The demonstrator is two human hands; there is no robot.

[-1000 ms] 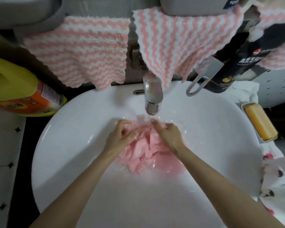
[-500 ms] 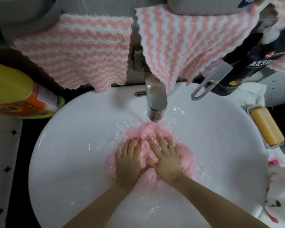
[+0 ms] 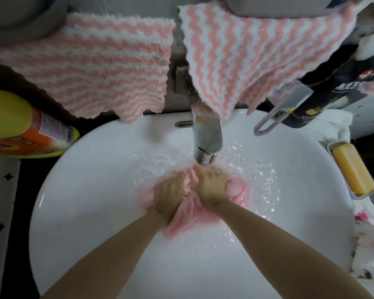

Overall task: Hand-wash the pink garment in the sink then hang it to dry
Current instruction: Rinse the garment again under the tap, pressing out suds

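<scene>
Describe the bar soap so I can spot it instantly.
Start at the white sink. Just off its right rim sits a white dish holding the bar soap. It is a plain amber block, unlike the yellow bottle far left.

Pink garment [image 3: 188, 221] in wet white sink [image 3: 91, 212]

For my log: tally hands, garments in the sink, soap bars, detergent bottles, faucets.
Hands: 2 (left hand, right hand)
Wet pink fabric garment: 1
Yellow rectangular soap bar: 1
Yellow-and-orange plastic detergent bottle: 1
Chrome metal faucet: 1
Total: 6
</scene>
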